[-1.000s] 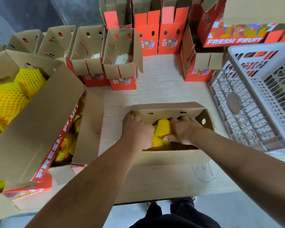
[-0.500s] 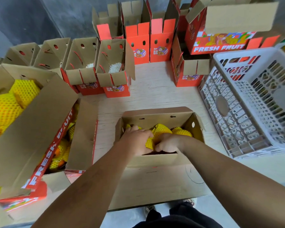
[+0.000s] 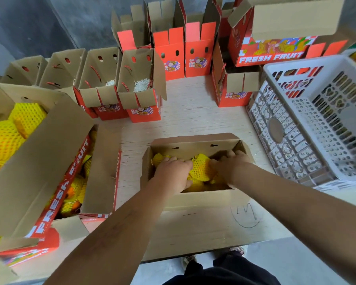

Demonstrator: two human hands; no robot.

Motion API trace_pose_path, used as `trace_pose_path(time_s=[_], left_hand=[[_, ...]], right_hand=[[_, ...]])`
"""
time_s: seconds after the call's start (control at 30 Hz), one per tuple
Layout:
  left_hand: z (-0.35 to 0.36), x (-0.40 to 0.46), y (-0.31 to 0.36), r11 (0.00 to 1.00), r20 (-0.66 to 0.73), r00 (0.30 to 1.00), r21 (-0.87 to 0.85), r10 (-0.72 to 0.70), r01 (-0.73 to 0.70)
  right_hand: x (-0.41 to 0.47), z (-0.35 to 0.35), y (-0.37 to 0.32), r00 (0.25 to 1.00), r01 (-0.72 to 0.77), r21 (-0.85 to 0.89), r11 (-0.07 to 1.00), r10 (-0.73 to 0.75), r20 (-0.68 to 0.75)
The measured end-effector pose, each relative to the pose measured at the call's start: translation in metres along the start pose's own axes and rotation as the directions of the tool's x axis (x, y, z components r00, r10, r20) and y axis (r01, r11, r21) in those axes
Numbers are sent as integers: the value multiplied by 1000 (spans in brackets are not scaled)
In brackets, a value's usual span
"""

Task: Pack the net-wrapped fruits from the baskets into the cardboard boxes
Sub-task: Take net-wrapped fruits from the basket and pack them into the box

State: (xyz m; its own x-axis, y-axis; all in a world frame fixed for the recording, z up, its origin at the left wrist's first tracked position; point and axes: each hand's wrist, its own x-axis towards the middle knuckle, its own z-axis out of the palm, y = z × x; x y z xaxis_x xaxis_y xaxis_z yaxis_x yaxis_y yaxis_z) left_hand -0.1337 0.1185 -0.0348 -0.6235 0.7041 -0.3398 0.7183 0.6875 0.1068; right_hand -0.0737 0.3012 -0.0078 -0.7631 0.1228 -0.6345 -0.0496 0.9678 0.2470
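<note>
Head view: both hands down inside an open cardboard box (image 3: 193, 144) at the near middle of the table (image 3: 189, 112).
Left hand (image 3: 172, 173): palm down on yellow net-wrapped fruits (image 3: 201, 168) in the box, fingers spread and bent over the netting; pressing or gripping, cannot tell.
Right hand (image 3: 230, 166): at the right end of the same box, fingers reaching toward the far right corner, resting against the netted fruit; grip not readable, fingertips hidden by the box wall.
Fruit in box: filling the bottom, seen between and under the two hands, partly covered by them.
Near flap: folded out flat toward the person, a pen scribble (image 3: 246, 214) drawn on it.
Left of the box: large open carton (image 3: 56, 165) lettered FRESH FRUIT, more netted fruit (image 3: 6, 136) inside, its long flap standing up and hiding much of the contents.
Right of the box: white plastic basket (image 3: 308, 120) tipped on its side, its open side facing right, just beside the box.
Far side: row of small red-and-brown cartons (image 3: 140, 93) with flaps up, whitish netting visible in two; taller red cartons (image 3: 185, 50) behind; another FRESH FRUIT carton (image 3: 271, 52) at far right.
Bottom edge: dark trousers (image 3: 224, 272) and a sandalled foot (image 3: 188, 260) below the table rim.
</note>
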Motion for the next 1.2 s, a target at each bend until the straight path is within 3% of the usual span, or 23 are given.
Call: trace_pose_path(time_s=[0.1,0.2,0.33,0.43,0.53,0.6,0.67,0.77,0.93,1.07,1.2], left_hand=[[-2,7,14,991,-142,981,6,136,-136],[-3,14,20,951,-22,952,58,306,-304],[-4,19,24,975,-73,981,152,178,-165],[-6,20,29,995,-113,994,99,10,1],[-1,18,29,991,-62,992,75,-106,111],[3,13,32,987,-68,985,-46,-158,155],[-1,11,44,947,-153,967,-282,-204,155],[-17,20,83,785,-263,949,-619,-176,-26],[-55,61,182,459,-342,936,-847,-82,-269],[-94,115,287,360,-376,926,-859,41,-364],[-137,171,405,348,-420,895,-825,149,-445]], right_hand=[[4,4,10,999,24,-141,990,-28,-31],[7,7,14,990,-8,-141,990,-12,-141],[13,11,8,972,-146,-151,978,113,-207],[12,10,8,962,-178,-137,974,143,-231],[8,9,9,957,-167,-53,984,149,-248],[-4,9,9,961,-132,109,985,155,-231],[-24,15,12,943,-91,277,957,172,-285],[-55,39,27,779,22,557,830,335,-530],[-94,58,115,662,228,812,537,526,-534],[-129,80,220,520,280,877,390,707,-480],[-161,111,329,416,293,893,341,796,-440]])
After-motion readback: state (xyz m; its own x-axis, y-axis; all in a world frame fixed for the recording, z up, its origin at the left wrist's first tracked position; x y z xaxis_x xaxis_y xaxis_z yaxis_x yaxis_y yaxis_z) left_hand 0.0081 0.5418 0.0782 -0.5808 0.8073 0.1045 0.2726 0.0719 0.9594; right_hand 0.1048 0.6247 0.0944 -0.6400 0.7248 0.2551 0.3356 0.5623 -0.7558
